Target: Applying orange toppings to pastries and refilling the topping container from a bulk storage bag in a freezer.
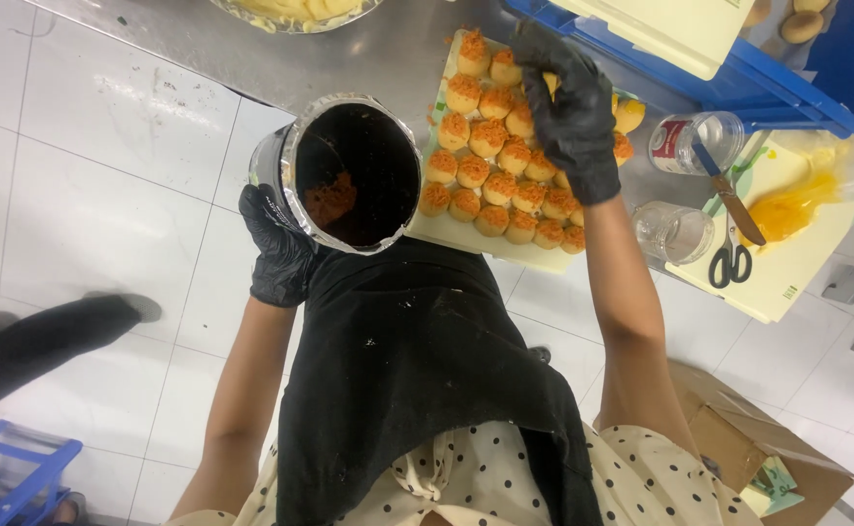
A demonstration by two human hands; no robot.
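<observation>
My left hand [276,248], in a black glove, grips a dark round tin [349,175] with a foil-lined rim, held against my black apron. Orange shredded topping [330,200] lies at its bottom. My right hand [568,102], also gloved in black, hovers with pinched fingers over a pale tray [446,229] of several small round pastries [490,175] topped with orange shreds. The hand covers some pastries near the tray's far right side.
Right of the tray stand two clear jars [695,141], scissors [731,261], a brush [729,190] and a bag of yellow filling [787,205] on a pale board. A blue crate [787,88] sits behind. Someone's dark leg [47,341] crosses the floor left; a cardboard box [768,448] lies lower right.
</observation>
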